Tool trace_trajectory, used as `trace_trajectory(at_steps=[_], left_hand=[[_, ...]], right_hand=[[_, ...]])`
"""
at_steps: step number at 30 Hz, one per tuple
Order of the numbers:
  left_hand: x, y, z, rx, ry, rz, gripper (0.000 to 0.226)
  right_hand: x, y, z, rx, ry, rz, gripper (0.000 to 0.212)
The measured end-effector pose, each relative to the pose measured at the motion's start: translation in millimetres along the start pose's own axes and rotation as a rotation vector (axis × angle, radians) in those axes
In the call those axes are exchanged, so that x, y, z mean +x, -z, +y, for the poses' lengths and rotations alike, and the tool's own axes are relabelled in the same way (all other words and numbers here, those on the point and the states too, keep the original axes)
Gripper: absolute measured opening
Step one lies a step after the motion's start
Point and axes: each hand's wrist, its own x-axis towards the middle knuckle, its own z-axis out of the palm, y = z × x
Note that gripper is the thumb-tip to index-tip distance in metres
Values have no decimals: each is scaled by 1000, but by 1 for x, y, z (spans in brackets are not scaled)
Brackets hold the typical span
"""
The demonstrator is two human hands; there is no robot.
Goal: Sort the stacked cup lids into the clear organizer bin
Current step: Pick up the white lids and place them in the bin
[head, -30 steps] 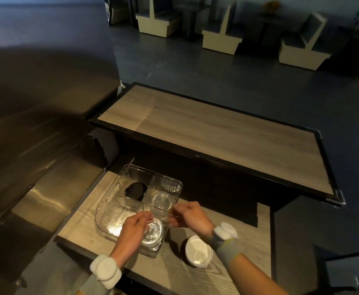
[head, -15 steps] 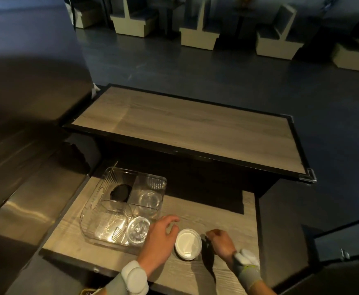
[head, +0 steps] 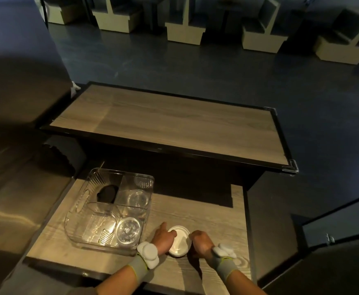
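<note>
Wood-grain table point(head: 217, 211) surface fills the near foreground, dimly lit, with dark floor around it. Nearest the camera, both forearms reach in, each wrist wearing a grey band with a white device. Between the hands sits a white stack of cup lids point(head: 179, 243) on the table. The left hand point(head: 163, 238) rests against the stack's left side, its fingers point(head: 172, 232) laid over the top edge and one finger pointing away toward the bin. The right hand point(head: 201, 241) curls against the stack's right side; its fingers are bent inward, and whether they actually clamp the lids cannot be told.

Just left of the stack stands the clear organizer bin point(head: 76, 237), split into four compartments. A clear lid point(head: 129, 229) lies in the near-right compartment, another clear lid point(head: 137, 199) in the far-right one, and a black lid point(head: 107, 193) in the far-left one.

Beyond, a second, longer wood-topped table point(head: 174, 124) with a black rim stands apart. Farther back, beige booth seats point(head: 184, 33) line the dark room.
</note>
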Motion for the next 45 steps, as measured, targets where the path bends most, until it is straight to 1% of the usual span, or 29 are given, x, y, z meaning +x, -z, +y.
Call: trace_trajectory(at_steps=[2,3,6,9,14,20,23,27,29,32,34,35,38,40,42,45], left_hand=[[4,-1,-2,-42,35,-6,70],[4,-1,-3,-55,49,-16,67],[2,-4,-3,-106,69,-41,52],[-7,-4,4,-151,70,-61,42],[-18,-3,15,-179,13,-62,43],[-24,-4,22,-109,-149,-41,51],[-26,2,24,-136,-187,-42,53],[-31,12,27,-177,-219,-20,48],[-34,19,28,-221,-231,-13,46],[-40,33,27,-321,-258,-8,41],[-47,43,25,-448,-251,-46,36],[-52,49,25,-519,-246,-65,35],[-64,64,24,-671,-239,-80,36],[-69,74,23,-723,-250,-66,37],[-74,84,23,-738,-262,-59,37],[-79,99,17,-759,-252,-55,35]], right_hand=[[3,-5,-2,-31,-12,8,22],[6,-7,0,-37,7,40,22],[6,-8,-2,36,-1,1,34],[-2,-2,-1,59,18,-2,35],[-22,16,-10,191,19,-11,35],[-44,30,-16,293,46,-51,33],[-53,31,-24,311,97,-63,31],[-66,35,-34,329,166,-103,24],[-71,38,-38,345,194,-110,21],[-75,40,-42,334,257,-87,21],[-76,39,-43,259,340,-43,24],[-77,37,-43,180,393,0,31],[-80,33,-46,-185,615,179,64],[-83,27,-52,-397,809,228,77],[-87,18,-60,-555,988,262,82],[-91,0,-77,-719,1161,302,75]])
